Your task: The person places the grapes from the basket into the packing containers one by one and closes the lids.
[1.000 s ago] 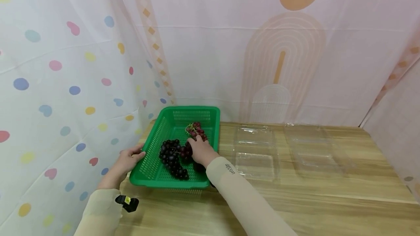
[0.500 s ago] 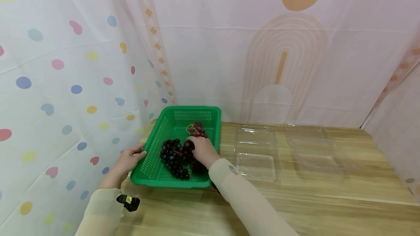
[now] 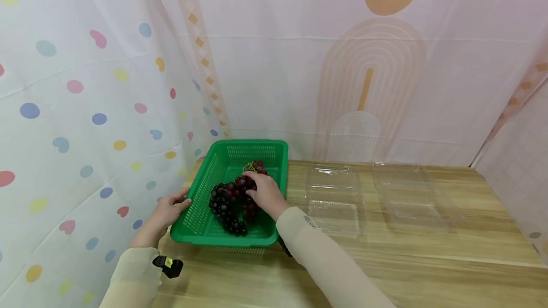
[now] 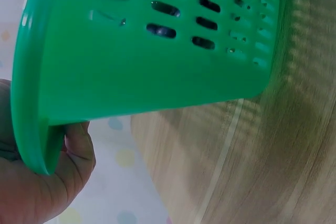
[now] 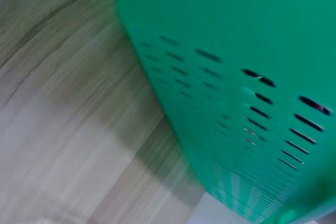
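Observation:
A green slotted basket stands on the table's left side and holds several bunches of grapes. My left hand grips its left rim, the thumb and fingers on either side of the edge, as the left wrist view also shows. Inside, my right hand holds a bunch of dark red grapes between thumb and fingers. Black grapes lie left of it. Behind the fingers is a smaller red bunch with green stems, partly hidden. The right wrist view has only the outside of the basket, not the hand.
Two clear plastic containers, one right of the basket and another farther right, lie on the wooden table. Patterned curtains close off the back and left side.
My right hand has shifted its grasp on the dark red grapes and drawn them slightly up and left, over the black bunch's edge. The left hand stays on the rim.

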Demonstrator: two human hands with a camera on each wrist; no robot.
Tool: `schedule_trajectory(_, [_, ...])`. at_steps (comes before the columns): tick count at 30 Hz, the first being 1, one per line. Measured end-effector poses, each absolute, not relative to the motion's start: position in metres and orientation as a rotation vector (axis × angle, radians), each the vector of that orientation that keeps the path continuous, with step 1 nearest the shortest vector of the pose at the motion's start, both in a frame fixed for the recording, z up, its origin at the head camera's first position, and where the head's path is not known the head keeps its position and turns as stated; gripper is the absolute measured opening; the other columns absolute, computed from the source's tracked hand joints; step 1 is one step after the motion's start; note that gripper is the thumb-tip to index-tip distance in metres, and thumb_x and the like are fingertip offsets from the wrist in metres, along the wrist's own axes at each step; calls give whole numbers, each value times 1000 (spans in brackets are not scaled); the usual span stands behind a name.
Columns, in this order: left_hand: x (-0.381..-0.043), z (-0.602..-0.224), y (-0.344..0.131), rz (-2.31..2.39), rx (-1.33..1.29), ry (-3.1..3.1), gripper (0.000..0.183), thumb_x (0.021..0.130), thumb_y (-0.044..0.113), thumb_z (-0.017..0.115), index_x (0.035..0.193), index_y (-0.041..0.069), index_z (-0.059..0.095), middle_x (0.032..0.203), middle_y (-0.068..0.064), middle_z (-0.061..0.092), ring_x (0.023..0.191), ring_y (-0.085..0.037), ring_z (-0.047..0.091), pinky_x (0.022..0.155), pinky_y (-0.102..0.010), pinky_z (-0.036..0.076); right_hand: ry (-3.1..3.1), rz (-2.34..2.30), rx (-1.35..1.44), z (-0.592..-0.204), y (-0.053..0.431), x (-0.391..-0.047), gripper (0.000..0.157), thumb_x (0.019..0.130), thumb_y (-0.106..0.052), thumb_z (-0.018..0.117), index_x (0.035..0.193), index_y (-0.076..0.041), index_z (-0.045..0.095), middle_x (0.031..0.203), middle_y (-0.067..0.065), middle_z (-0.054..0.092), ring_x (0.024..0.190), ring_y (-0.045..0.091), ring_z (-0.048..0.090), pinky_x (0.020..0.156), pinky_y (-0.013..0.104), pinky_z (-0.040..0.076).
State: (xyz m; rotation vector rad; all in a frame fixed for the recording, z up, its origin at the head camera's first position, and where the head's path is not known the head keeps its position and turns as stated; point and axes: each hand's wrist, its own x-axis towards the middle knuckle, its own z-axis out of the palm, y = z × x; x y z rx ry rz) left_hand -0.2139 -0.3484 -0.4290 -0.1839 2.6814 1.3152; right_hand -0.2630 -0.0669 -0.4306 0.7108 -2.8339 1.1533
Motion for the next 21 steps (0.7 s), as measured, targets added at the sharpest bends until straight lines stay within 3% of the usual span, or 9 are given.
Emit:
schedule_trajectory(8, [-213,-426,-346,1302,-201,2690,56,102,27,43,150,4,24,133,-32,41,113,-41,49,75,-34,51,-2783,1286,693,-419,-64,-263,53,89,-18,66,138,-29,49,140,-2,51,122,19,52,95,35,47])
schedule_trajectory(16, [-214,-428,-351,1293,-156,2700,56,102,26,42,150,3,22,132,-32,43,127,-51,23,79,-36,50,-2764,1402,696,-411,-60,-264,51,91,-20,64,138,-30,47,143,-3,47,118,18,55,93,35,48])
schedule_trajectory(21, [-214,-428,-352,1288,-177,2700,55,102,25,42,150,4,24,132,-32,44,116,-41,45,76,-34,51,-2725,1465,689,-408,-55,-265,51,91,-19,64,138,-29,46,139,0,51,116,19,55,88,34,48])
